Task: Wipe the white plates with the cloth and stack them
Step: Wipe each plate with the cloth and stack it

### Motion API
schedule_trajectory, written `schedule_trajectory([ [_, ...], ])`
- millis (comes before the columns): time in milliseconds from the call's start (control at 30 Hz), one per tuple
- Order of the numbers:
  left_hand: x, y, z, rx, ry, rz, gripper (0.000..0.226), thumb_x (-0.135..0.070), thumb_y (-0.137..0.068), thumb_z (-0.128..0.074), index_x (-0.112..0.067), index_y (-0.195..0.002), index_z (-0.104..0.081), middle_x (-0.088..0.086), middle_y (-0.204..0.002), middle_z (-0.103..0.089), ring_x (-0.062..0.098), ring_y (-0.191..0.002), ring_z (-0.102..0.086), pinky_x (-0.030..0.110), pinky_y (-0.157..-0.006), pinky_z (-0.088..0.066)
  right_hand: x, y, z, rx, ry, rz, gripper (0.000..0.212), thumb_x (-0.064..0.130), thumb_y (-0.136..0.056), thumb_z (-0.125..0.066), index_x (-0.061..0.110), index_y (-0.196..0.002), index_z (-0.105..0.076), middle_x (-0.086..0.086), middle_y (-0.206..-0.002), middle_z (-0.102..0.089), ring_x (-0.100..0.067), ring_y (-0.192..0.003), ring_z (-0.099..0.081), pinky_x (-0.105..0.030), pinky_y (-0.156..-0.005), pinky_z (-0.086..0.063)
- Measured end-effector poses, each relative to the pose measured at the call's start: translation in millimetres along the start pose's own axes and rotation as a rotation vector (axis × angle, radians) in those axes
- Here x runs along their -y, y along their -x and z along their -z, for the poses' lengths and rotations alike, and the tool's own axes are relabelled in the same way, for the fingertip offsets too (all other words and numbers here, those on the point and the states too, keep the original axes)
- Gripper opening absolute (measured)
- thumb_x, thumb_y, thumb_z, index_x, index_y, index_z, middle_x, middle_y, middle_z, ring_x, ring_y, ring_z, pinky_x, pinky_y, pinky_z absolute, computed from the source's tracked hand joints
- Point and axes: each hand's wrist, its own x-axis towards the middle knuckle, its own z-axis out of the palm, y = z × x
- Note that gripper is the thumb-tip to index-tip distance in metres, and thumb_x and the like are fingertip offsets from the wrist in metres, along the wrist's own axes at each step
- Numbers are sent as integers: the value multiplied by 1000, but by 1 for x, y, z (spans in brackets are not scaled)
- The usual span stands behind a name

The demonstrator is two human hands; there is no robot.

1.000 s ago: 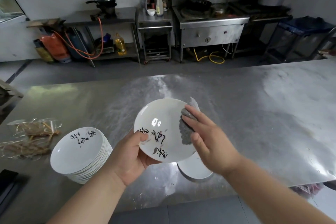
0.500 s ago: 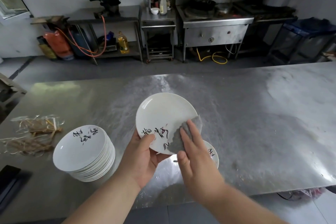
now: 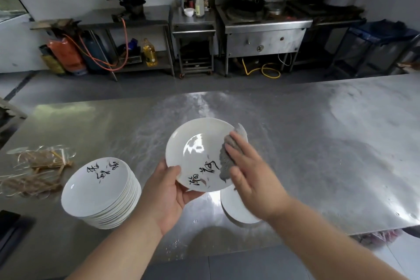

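Observation:
My left hand (image 3: 167, 191) grips the lower left rim of a white plate (image 3: 195, 154) with black brush writing, held tilted above the steel table (image 3: 318, 143). With straight fingers, my right hand (image 3: 252, 179) presses a grey cloth (image 3: 227, 161) flat against the plate's right side. A tall stack of white plates (image 3: 100, 193) stands on the table to the left. Another white plate (image 3: 236, 209) lies on the table under my right hand, partly hidden by it.
Clear wrapping with brown straw ties (image 3: 36, 170) lies at the table's left edge. A dark flat object (image 3: 11, 229) sits at the near left corner. Across the floor stand a stove counter (image 3: 263, 29), shelving and a gas cylinder (image 3: 68, 57).
My right hand has slid the cloth from the plate's lower middle up to its right side. The plate has turned in my left hand, its writing now lower.

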Motion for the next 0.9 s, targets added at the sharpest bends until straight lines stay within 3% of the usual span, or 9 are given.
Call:
schedule_trajectory([
  [133,23,7,-5,-10,16,-19,56,5,-103,-34,-31,-123,-71,18,-127,-74,40,-112,-74,46,-71,-64,20,53,-58,100,81,-195,95,80,-98,-21,13,-165,-12,11,-171,22,-6,-159,8,-20,-126,-8],
  [200,29,8,-5,-10,42,1,58,8,-102,-34,-31,-122,-72,18,-127,-75,40,-110,-75,45,-70,-65,15,48,-54,167,97,-251,101,86,-93,-14,16,-166,-9,15,-169,27,-2,-158,11,-22,-127,-9],
  [300,26,5,-2,-10,112,-13,57,12,-98,-36,-24,-130,-68,20,-127,-74,41,-112,-74,49,-76,-65,1,12,-20,202,153,-208,90,76,-97,-19,17,-165,-23,16,-172,12,-3,-159,-3,-33,-127,-22],
  [533,19,-2,-10,-27,115,-17,57,10,-100,-36,-25,-134,-65,17,-128,-74,37,-111,-75,43,-73,-65,19,37,-48,148,57,-163,84,73,-102,-22,17,-163,-29,13,-174,-2,1,-157,-6,-22,-126,-18],
  [633,21,-1,-3,-59,94,17,57,12,-101,-34,-23,-136,-62,17,-129,-74,38,-111,-75,45,-75,-65,12,47,-50,82,-69,-188,67,63,-105,-33,20,-155,-47,15,-166,-29,6,-152,-23,-17,-122,-24],
  [700,22,-1,4,-71,66,55,56,11,-102,-34,-24,-136,-63,18,-128,-74,40,-109,-75,49,-74,-64,5,36,-37,-107,-218,-351,44,49,-102,-41,30,-136,-63,21,-138,-62,5,-126,-57,-17,-102,-46],
  [733,22,1,6,-78,48,75,56,10,-103,-35,-25,-136,-63,17,-127,-74,40,-109,-75,51,-75,-64,3,28,-29,-207,-320,-473,36,49,-99,-41,39,-123,-66,19,-114,-73,0,-100,-69,-20,-82,-54],
  [800,23,2,11,-66,23,101,55,8,-104,-37,-27,-136,-63,15,-127,-75,40,-109,-75,54,-77,-64,-7,13,-12,-310,-354,-657,25,56,-94,-42,45,-102,-63,6,-78,-75,-15,-60,-69,-28,-53,-51],
  [900,22,6,15,-39,-20,121,54,8,-104,-36,-27,-133,-65,15,-125,-76,41,-108,-75,52,-76,-64,-23,-1,10,-206,-315,-848,17,51,-99,-53,38,-99,-65,3,-61,-71,-20,-48,-66,-30,-44,-51],
])
